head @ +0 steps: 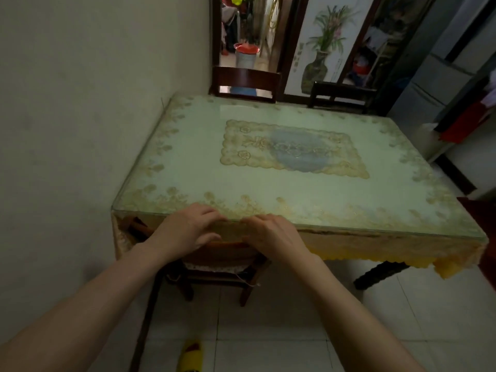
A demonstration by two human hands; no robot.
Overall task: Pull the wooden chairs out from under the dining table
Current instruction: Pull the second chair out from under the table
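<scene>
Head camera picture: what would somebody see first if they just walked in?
First, the big dining table with a pale glass top over a gold lace cloth, filling the middle beside the wall. Then two bare hands at its near edge, left hand and right hand, resting on the top rail of a brown wooden chair tucked underneath. Two dark wooden chairs stand at the far side.

Both bare forearms come from the lower corners of the frame and meet near the centre. The left hand [188, 232] and the right hand [271, 234] lie palm-down, side by side, with curled fingers.
</scene>
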